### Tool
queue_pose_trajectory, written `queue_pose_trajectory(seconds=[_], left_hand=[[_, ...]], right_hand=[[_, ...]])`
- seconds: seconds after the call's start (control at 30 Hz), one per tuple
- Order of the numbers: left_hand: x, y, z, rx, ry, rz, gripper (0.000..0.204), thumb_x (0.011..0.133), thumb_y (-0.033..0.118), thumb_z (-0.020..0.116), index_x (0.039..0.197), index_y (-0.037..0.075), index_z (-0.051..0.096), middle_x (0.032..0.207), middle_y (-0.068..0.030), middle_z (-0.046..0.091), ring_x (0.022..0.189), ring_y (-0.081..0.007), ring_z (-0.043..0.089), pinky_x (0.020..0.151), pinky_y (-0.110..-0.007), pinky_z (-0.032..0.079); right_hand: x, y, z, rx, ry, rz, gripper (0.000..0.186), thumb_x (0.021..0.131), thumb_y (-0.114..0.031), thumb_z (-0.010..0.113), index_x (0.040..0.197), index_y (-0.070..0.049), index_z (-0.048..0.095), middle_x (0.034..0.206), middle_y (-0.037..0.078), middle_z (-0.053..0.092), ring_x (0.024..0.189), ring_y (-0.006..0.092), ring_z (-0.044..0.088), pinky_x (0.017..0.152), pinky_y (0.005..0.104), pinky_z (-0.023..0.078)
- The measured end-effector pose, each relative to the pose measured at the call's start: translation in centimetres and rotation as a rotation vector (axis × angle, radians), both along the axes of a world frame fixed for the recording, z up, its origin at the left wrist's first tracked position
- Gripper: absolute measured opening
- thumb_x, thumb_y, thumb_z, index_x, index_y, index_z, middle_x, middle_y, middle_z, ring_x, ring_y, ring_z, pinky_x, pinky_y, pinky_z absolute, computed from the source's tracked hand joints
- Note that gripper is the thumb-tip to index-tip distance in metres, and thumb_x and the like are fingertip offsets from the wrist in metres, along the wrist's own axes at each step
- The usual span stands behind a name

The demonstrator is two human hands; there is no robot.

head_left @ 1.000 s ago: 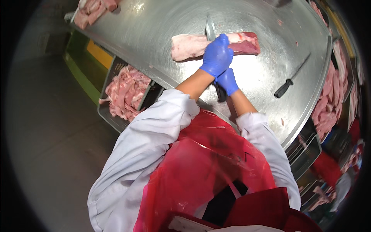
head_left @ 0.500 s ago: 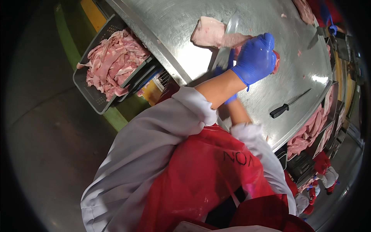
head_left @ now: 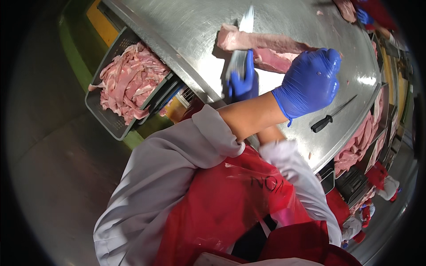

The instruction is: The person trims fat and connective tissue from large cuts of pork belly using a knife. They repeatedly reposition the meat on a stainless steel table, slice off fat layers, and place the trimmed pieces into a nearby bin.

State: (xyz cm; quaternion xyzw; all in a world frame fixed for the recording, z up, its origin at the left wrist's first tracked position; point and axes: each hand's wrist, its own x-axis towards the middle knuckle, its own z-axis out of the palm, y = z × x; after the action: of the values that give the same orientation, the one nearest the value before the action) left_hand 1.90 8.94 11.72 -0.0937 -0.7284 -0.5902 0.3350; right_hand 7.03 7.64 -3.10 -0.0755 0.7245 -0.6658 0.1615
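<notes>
My forearms cross, the left over the right. My left hand (head_left: 308, 82), in a blue glove, is a closed fist at the right end of a long strip of pale, fatty meat (head_left: 270, 41); a redder part shows along its near side. My right hand (head_left: 244, 84), also gloved in blue, is left of it, partly smeared by motion, closed around a knife (head_left: 246, 20). The blade crosses beneath or through the meat, and its tip shows beyond the far side. The knife's handle is mostly hidden by the fingers.
A black-handled sharpening steel (head_left: 321, 124) lies on the metal table (head_left: 177, 26) to the right. At the left edge a grey crate (head_left: 95, 106) holds meat trimmings. More meat (head_left: 355, 146) fills a container along the right edge. A co-worker's gloved hand (head_left: 364, 17) shows far right.
My left hand has moved right, drawing the meat out into a longer strip. My right hand and the knife have moved left, out from behind the left wrist. The steel stays put.
</notes>
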Motion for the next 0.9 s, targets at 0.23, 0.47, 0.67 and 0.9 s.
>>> queue_pose_trajectory(seconds=[0.23,0.47,0.67,0.9], left_hand=[[0.0,3.2,4.7,-0.07,0.19,-0.004,0.025,0.073,0.006,0.065,0.093,0.003,0.051,0.078,-0.012,0.055,0.071,-0.0345,0.059,0.065,-0.045,0.049],[2.4,9.0,13.2,-0.158,0.227,-0.499,0.03,0.069,0.016,0.068,0.093,-0.001,0.059,0.079,-0.0203,0.065,0.073,-0.039,0.066,0.067,-0.049,0.052],[-0.1,15.9,18.1,-0.392,0.36,-0.837,0.01,0.085,0.005,0.052,0.091,-0.002,0.055,0.083,-0.0248,0.061,0.08,-0.0441,0.061,0.071,-0.049,0.048],[4.7,32.5,23.7,-0.723,0.463,-1.165,0.008,0.075,0.007,0.057,0.077,0.0,0.058,0.077,-0.0233,0.062,0.076,-0.0425,0.062,0.068,-0.048,0.05]], right_hand=[[5.2,-4.0,1.1,-0.156,-0.027,0.04,0.046,0.095,-0.012,0.057,0.139,-0.004,0.043,0.071,0.01,0.065,0.052,0.0153,0.06,0.049,0.0308,0.051],[3.6,1.6,1.8,-0.113,-0.23,0.5,0.06,0.096,-0.013,0.056,0.15,-0.016,0.031,0.073,0.01,0.066,0.053,0.0144,0.058,0.054,0.0317,0.052],[5.6,11.3,5.5,-0.018,-0.191,0.196,0.074,0.096,-0.015,0.055,0.159,-0.026,0.02,0.075,0.01,0.067,0.053,0.0137,0.055,0.058,0.0324,0.052],[10.0,21.5,9.6,-0.044,-0.143,-0.28,0.081,0.093,-0.012,0.055,0.161,-0.029,0.015,0.078,0.01,0.068,0.057,0.015,0.06,0.059,0.0326,0.054]])
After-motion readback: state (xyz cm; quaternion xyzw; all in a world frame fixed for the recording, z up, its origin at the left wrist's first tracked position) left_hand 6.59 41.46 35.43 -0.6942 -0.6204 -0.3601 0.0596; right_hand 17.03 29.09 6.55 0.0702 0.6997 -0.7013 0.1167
